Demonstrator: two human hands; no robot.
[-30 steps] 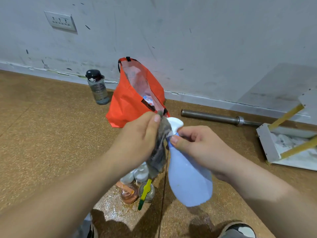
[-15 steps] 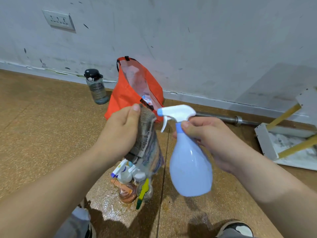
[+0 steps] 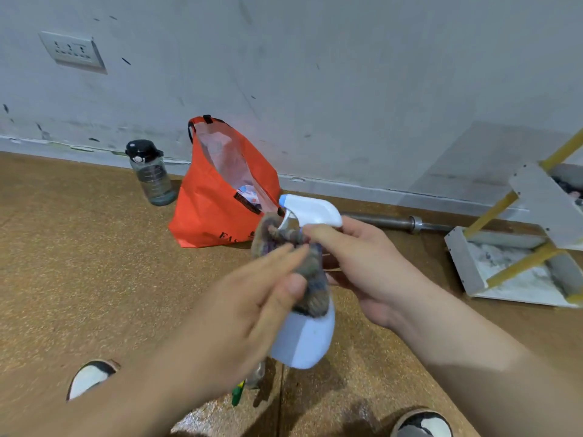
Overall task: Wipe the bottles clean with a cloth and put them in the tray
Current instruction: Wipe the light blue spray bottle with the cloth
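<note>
A pale blue spray bottle with a white trigger head is held upright in mid-air. My right hand grips its neck just under the trigger head. My left hand pinches a grey, multicoloured cloth between thumb and fingers and presses it against the bottle's neck and shoulder. Below my left forearm only a green-and-yellow tip of the other bottles on the floor shows; the rest are hidden.
An orange bag stands open by the wall, with a dark water bottle to its left. A steel bar lies along the skirting. An overturned white-and-yellow rack sits at right. My shoes rest on the cork floor.
My left hand has brought the cloth from beside the bottle onto its neck and shoulder. The bottles on the floor are now mostly hidden behind my left arm.
</note>
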